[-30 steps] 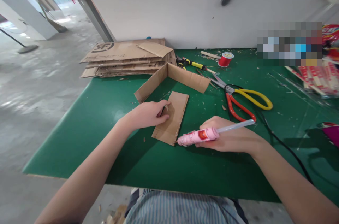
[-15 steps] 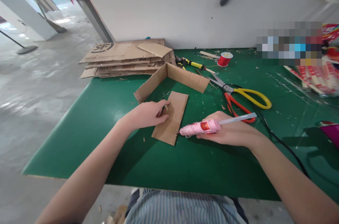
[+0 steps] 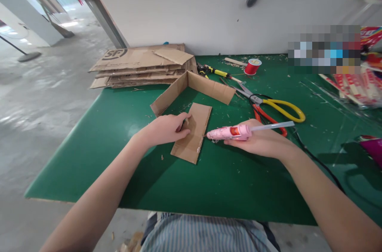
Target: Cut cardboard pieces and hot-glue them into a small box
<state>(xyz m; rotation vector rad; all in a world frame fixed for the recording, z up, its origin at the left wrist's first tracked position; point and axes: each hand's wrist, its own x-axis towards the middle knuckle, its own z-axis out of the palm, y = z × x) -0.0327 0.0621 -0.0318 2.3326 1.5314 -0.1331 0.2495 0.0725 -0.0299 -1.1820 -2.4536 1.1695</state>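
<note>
A flat rectangular piece of cardboard (image 3: pixel 195 125) lies on the green table. My left hand (image 3: pixel 165 128) rests on its left side, thumb and forefinger apart and their tips on the cardboard; the other fingers are mostly hidden. In my right hand (image 3: pixel 259 140) is a pink hot glue gun (image 3: pixel 229 132) with a clear glue stick (image 3: pixel 273 125) sticking out of its back. Its nozzle points left, at the cardboard's right edge, where a shiny trace of glue (image 3: pixel 199 148) shows. Behind stand two cardboard strips (image 3: pixel 211 88) meeting in a corner.
Stacked cardboard (image 3: pixel 137 61) sits at the back left. Yellow-handled scissors (image 3: pixel 283 109), red-handled pliers (image 3: pixel 268 120), a red thread spool (image 3: pixel 252 67) and a yellow-handled tool (image 3: pixel 219 72) lie behind my right hand. A black cord (image 3: pixel 319 164) runs along the right. Packages (image 3: pixel 355 85) lie far right.
My right hand has moved the glue gun away from me and slightly right along the cardboard's edge. Glue shows where the nozzle was. My left hand stays in place.
</note>
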